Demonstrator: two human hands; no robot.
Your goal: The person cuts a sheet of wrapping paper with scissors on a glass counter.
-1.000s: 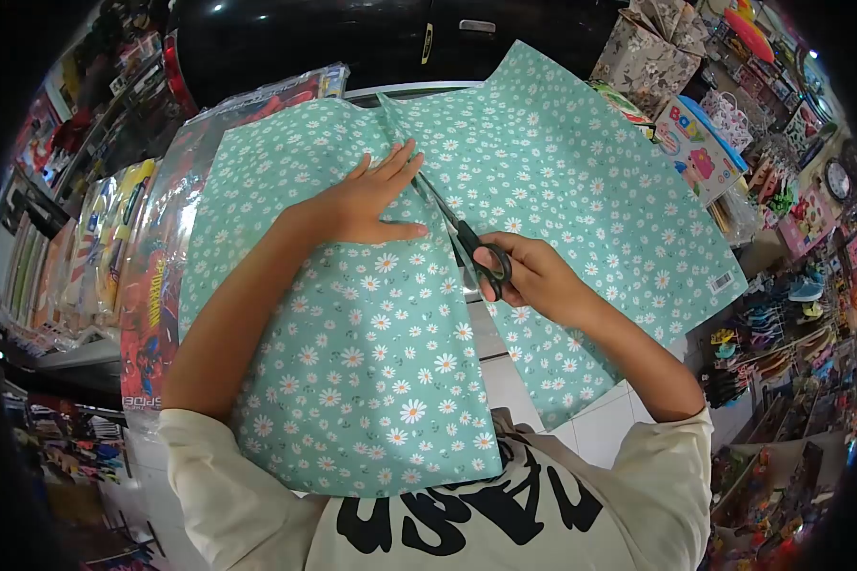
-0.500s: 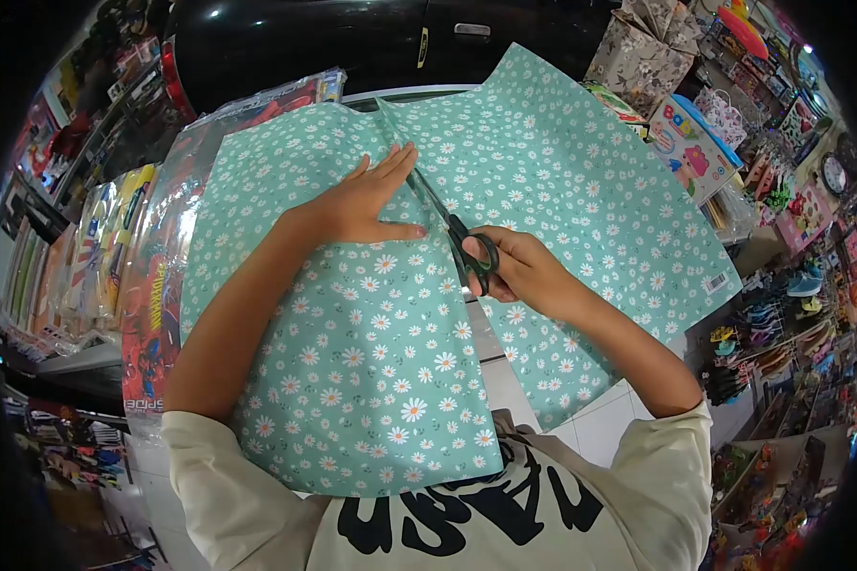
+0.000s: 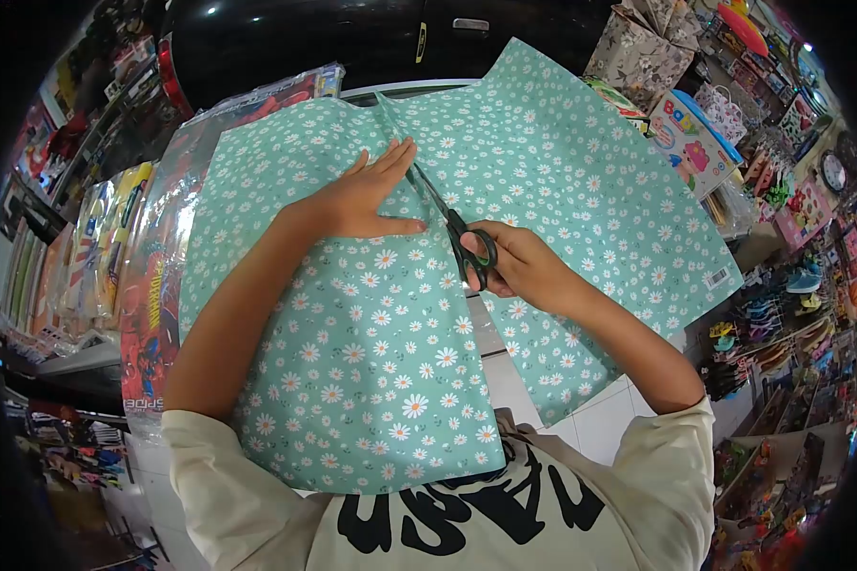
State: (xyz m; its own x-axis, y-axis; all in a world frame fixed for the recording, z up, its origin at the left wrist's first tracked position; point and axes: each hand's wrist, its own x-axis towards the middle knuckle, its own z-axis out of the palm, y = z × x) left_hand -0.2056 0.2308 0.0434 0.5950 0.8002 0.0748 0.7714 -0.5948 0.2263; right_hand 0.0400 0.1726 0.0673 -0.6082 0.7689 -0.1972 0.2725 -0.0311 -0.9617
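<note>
A large sheet of mint-green wrapping paper [image 3: 352,333] printed with white daisies spreads in front of me. A long cut runs up it from the near edge, with floor showing through the gap. My right hand [image 3: 516,262] grips a pair of scissors [image 3: 462,233] with dark handles, their blades pointing up and left along the cut line. My left hand [image 3: 367,197] lies flat on the paper left of the blades, fingers stretched out and thumb toward the scissors. A barcode label [image 3: 716,279] shows at the paper's right corner.
Plastic-wrapped Spiderman packs [image 3: 152,305] lie under the paper's left side. Rolled papers [image 3: 105,247] stand farther left. A floral gift bag [image 3: 643,52] and a "Baby" box [image 3: 692,143] are at the back right. Packed shelves [image 3: 800,324] line the right, and a black glossy surface [image 3: 352,43] borders the back.
Almost nothing differs. The scissor handles look slightly closer together, and the view has shifted a little. Both hands keep their places on the paper and the scissors.
</note>
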